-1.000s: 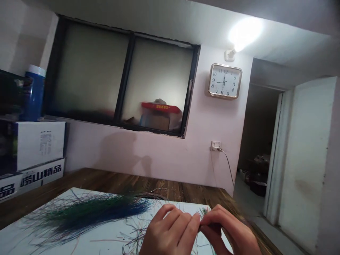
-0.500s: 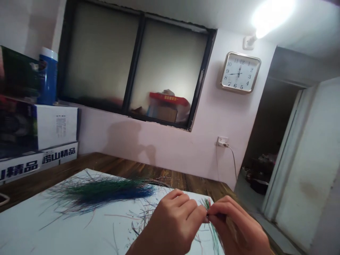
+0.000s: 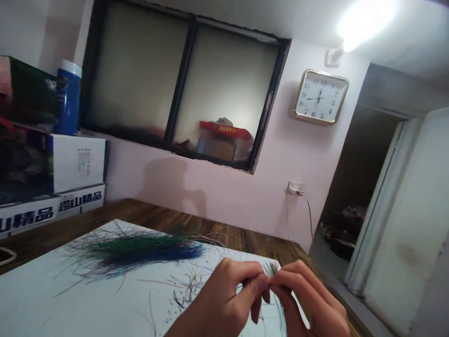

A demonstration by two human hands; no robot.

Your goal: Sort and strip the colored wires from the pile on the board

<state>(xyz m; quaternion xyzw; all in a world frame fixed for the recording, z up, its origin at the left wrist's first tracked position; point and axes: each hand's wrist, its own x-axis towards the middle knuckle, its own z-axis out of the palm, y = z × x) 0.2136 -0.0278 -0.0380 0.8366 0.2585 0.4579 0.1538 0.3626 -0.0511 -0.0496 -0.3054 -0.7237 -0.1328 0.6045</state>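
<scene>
My left hand (image 3: 233, 292) is closed in a pinch of thumb and forefinger above the white sheet (image 3: 87, 309). Its fingertips meet those of my right hand (image 3: 308, 295), pinched at the same spot. Whatever lies between them is too small and covered to make out. Just behind the fingertips shows a small tuft of green and red thin strands (image 3: 271, 269); more green strands (image 3: 281, 316) run below, partly hidden by my right hand. Left of my hands, a large heap of green and blue thin wire-like strands (image 3: 140, 250) lies on the sheet.
Short loose clippings (image 3: 185, 292) are scattered beside my left hand. The sheet rests on a dark wooden table (image 3: 245, 241) against the wall. Stacked boxes (image 3: 79, 164) and a blue canister (image 3: 68, 100) stand at the left. A cable hangs from a wall socket (image 3: 295, 188).
My left hand has turned, its thumb and forefinger now showing in a pinch with other fingers curled below. My right fingers have shifted slightly left. The view has moved a little.
</scene>
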